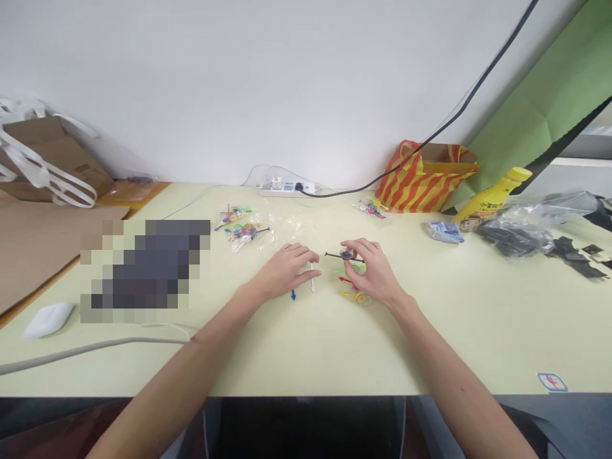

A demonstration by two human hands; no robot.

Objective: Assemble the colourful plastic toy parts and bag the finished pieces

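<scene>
My right hand (370,269) pinches a small toy dart (346,254) with a black stick and a clear suction cup. It holds the dart just above the table. Beneath and beside those fingers lie a green dart (338,271), a red dart (346,280) and a yellow dart (363,298), partly covered by the hand. My left hand (285,271) hovers low over the table, thumb and index finger apart. A white dart (312,284) shows between and below them; whether they touch it is unclear. The arrow tip of a blue dart (293,294) pokes out under this hand.
Behind lie bagged colourful darts (243,229) and another small pile (371,208). A power strip (287,187) sits by the wall. A striped bag (425,178), yellow bottle (495,197) and plastic-wrapped black pieces (516,233) stand right; a white case (48,320) and cable (95,347) lie left.
</scene>
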